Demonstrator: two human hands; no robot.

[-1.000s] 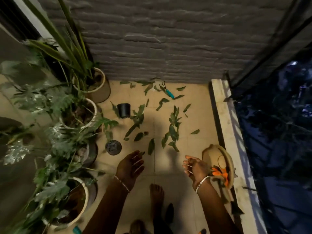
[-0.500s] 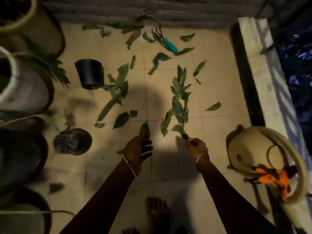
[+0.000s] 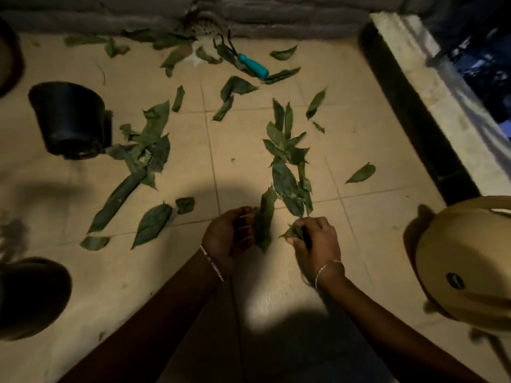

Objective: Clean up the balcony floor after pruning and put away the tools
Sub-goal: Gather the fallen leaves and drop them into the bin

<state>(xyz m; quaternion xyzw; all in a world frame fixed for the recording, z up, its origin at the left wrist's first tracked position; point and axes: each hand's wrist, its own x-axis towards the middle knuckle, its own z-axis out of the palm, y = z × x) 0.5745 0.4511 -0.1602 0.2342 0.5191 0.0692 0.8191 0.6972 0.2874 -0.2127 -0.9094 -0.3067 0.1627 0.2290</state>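
Nearest to the person, the left hand (image 3: 229, 234) has its fingers curled round a long green leaf (image 3: 264, 219), which stands almost upright out of the grip. I judge that it is kept there as the start of a bundle, so that the other hand is free for picking. The right hand (image 3: 316, 244), just beside it, pinches a small green leaf (image 3: 293, 233) together with a dark stem at the near end of the cut leafy branch (image 3: 287, 161). To take the branch by its stem is sensible, because many leaves then come up in one lift. Both hands are low over the beige tiled balcony floor (image 3: 276, 286), and neither is empty.

To the right, a tan round basket (image 3: 464, 266) lies near the right hand. It is perhaps the place for collecting, but its inside is not shown. At the left edge there is a dark round pot (image 3: 30, 297), too blurred to describe.

Farther out, scattered green leaves (image 3: 152, 225) cover the tiles on both sides, and several lie against a black plastic pot (image 3: 72, 120) that is on its side. In my judgement the cleaning has only begun.

Farthest, the small hand rake with the teal handle (image 3: 253, 64) lies among leaves just before the grey brick wall (image 3: 276, 20), not yet put away.
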